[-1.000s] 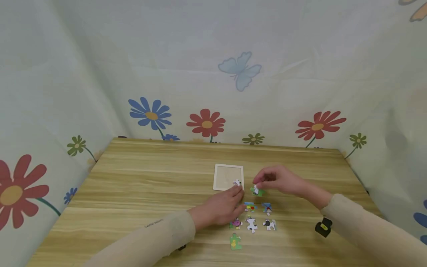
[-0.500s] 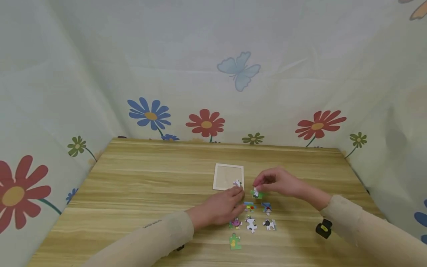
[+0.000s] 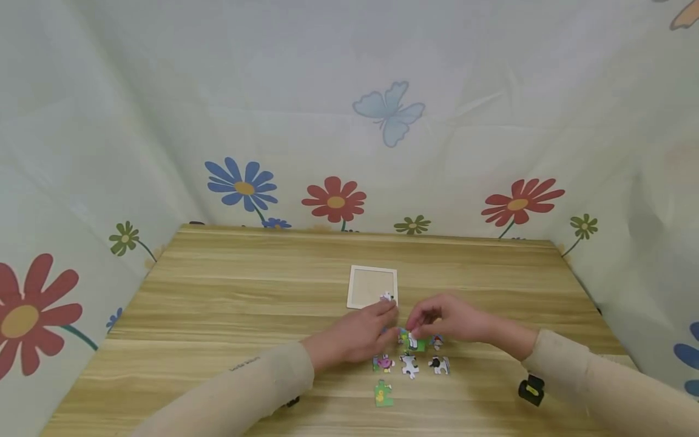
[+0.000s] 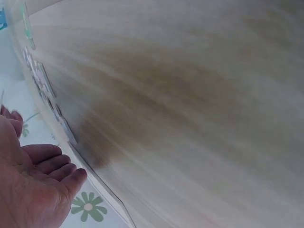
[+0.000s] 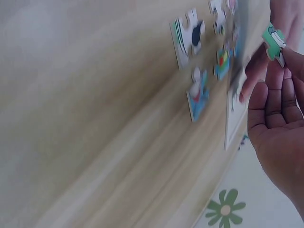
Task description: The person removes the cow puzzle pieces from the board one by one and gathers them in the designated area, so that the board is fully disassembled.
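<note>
My right hand (image 3: 450,317) pinches a green-and-white jigsaw piece (image 5: 274,42) between thumb and fingertips, above the loose pieces. My left hand (image 3: 357,332) lies palm down with its fingers extended, fingertips at the near right corner of a square wooden puzzle frame (image 3: 350,288). By those fingertips, a white jigsaw piece (image 3: 386,297) sits in that corner of the frame, partly covered. In the left wrist view the left hand's fingers (image 4: 52,164) are loosely bent around nothing. Held up in the right wrist view, the pinched piece shows its green printed face.
Loose pieces lie nearer the body: a purple one (image 3: 385,363), a white one (image 3: 409,366), a black-and-white one (image 3: 438,365), a blue one (image 5: 197,97) and a green one with a yellow figure (image 3: 382,394). A black object (image 3: 531,390) is by the right sleeve. Flowered cloth (image 3: 273,91) surrounds the table.
My right hand has moved toward the body and slightly left with the green-and-white jigsaw piece, from beside the frame to over the loose pieces. The left hand has stayed nearly still.
</note>
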### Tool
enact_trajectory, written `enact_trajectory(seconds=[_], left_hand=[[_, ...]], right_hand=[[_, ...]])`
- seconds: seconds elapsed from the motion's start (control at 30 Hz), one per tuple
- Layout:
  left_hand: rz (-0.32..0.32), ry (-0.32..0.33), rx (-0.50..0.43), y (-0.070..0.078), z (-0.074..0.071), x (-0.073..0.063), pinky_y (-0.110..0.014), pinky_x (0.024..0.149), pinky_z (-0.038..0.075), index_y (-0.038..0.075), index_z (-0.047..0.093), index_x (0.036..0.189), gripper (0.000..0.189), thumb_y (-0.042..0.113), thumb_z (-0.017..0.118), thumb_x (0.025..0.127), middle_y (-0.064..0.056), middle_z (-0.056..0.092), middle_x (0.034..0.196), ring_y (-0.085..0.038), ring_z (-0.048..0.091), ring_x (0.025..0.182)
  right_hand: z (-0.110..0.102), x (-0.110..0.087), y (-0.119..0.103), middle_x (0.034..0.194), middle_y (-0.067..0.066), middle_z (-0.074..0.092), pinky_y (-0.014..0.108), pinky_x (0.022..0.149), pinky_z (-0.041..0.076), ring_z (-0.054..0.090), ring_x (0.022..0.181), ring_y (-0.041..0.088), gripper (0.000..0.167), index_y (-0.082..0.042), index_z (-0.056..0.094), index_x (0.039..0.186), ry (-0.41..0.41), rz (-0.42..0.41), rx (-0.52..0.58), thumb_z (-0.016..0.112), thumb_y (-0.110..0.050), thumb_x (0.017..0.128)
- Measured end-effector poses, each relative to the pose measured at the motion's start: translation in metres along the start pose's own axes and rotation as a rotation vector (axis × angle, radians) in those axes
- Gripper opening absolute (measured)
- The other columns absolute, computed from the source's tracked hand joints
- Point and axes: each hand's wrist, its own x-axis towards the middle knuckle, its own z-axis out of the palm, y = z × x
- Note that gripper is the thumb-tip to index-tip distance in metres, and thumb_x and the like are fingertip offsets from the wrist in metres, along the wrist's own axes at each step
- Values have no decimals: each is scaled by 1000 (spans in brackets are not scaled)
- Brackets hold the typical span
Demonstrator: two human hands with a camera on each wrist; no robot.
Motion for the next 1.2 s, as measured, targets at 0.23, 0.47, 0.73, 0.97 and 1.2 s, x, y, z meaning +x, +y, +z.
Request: enact_trajectory(seconds=[0.23, 0.47, 0.73, 0.97, 1.2], left_hand=[[-25, 13, 49, -14, -7, -5, -41, 127, 34, 3, 46, 161, 60, 41, 44, 115, -12, 39, 171, -27, 36, 158], [-36, -30, 141, -42, -10, -13, -42, 130, 27, 9, 41, 165, 62, 44, 45, 114, -8, 35, 173, -26, 30, 161], [25, -62, 178, -66, -18, -19, -45, 131, 27, 8, 42, 164, 61, 40, 49, 113, -9, 35, 173, -28, 30, 161], [36, -59, 189, -73, -16, -24, -45, 131, 27, 8, 41, 165, 59, 38, 48, 114, -10, 35, 173, -29, 31, 161], [28, -57, 186, -71, -14, -25, -43, 131, 27, 6, 39, 165, 60, 38, 46, 115, -12, 33, 173, -30, 30, 161]], right_hand=[[19, -2, -2, 99, 2, 80, 29, 82, 63, 72, 88, 8, 12, -3, 78, 107, -50, -73, 37, 77, -12, 100], [31, -5, -5, 97, -1, 79, 28, 79, 62, 69, 86, 4, 7, -7, 79, 105, -66, -78, 28, 77, -11, 99], [42, -11, -6, 99, -7, 78, 27, 77, 62, 67, 86, 1, 8, -13, 80, 102, -79, -79, -2, 79, -7, 97], [54, -16, -4, 97, -9, 77, 26, 75, 63, 67, 85, -2, 9, -14, 80, 101, -56, -137, -72, 80, -7, 96], [63, -20, -1, 96, -7, 77, 23, 75, 62, 66, 87, -4, 13, -15, 80, 99, -24, -199, -166, 79, -3, 95]])
